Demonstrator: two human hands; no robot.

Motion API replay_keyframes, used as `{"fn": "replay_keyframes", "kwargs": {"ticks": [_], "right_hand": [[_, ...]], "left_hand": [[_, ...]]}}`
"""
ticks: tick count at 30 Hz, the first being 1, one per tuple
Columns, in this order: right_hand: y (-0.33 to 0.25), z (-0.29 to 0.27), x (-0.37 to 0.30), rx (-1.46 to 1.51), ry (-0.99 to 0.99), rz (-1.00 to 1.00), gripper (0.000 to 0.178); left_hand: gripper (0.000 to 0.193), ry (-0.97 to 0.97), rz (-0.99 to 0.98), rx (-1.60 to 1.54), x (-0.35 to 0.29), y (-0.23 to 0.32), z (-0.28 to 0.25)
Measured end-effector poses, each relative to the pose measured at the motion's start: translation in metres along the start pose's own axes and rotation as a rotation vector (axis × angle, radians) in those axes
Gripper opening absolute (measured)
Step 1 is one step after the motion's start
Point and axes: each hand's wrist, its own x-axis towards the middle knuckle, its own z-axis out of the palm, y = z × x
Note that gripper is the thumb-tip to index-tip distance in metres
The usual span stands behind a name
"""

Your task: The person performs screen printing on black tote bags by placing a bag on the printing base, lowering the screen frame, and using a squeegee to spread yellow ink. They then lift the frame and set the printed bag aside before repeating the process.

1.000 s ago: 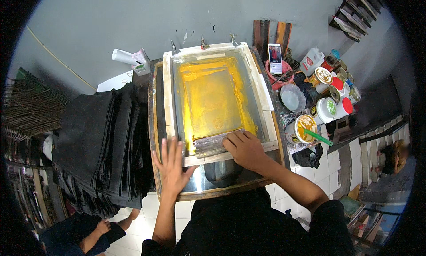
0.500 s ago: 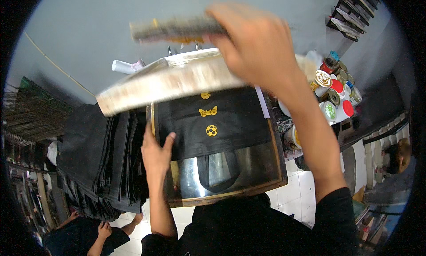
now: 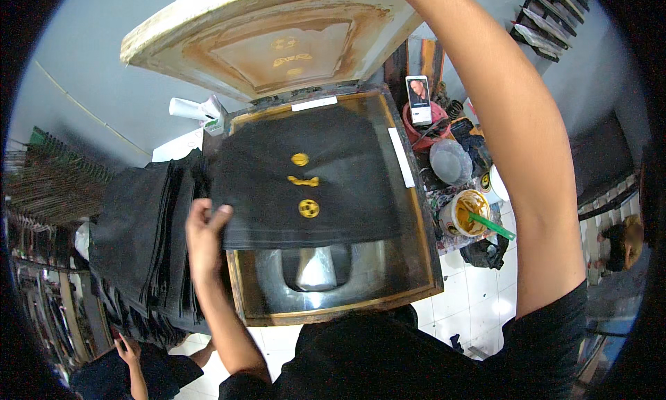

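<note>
while the screen frame [image 3: 277, 43] stands tipped up on its far edge, its underside facing the camera, the black garment [image 3: 326, 185] lies flat on the glass-topped printing board [image 3: 416, 261], its long axis running left to right across the board and its three yellow prints [image 3: 304, 181] stacked in a line from far to near. the left hand [image 3: 205, 237] rests at the garment's near left corner, fingers spread narrow and pinching the cloth edge, just beside the stack of black garments [image 3: 139, 233] on the worktop's left. the right arm [image 3: 513, 143] reaches up past the frame; its hand is out of view, so its grip cannot be told. half a second ago the frame hung lower and covered the far half of the board; now it is lifted clear and the whole garment shows.
</note>
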Motion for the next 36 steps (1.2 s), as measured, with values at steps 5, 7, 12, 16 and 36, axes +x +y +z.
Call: {"fn": "replay_keyframes", "kwargs": {"ticks": [5, 7, 12, 16, 36], "right_hand": [[0.006, 0.006, 0.011, -0.024, -0.062, 0.039, 0.03], [0.004, 0.003, 0.014, -0.019, -0.064, 0.051, 0.03], [0.001, 0.003, 0.019, 0.0, -0.046, 0.049, 0.031], [-0.01, 0.011, 0.019, 0.034, -0.069, 0.093, 0.033], [0.0, 0.004, 0.004, 0.021, -0.03, 0.047, 0.029]], "left_hand": [[0.033, 0.281, 0.12, 0.214, -0.014, 0.071, -0.149], [0.036, 0.386, 0.069, 0.177, -0.028, 0.072, -0.248], [0.023, 0.432, -0.03, 0.497, -0.075, 0.059, -0.537], [0.041, 0.967, 0.145, 1.828, -0.126, 0.078, -0.616], [0.016, 0.104, 0.167, 1.268, -0.055, 0.068, -0.12]]}}
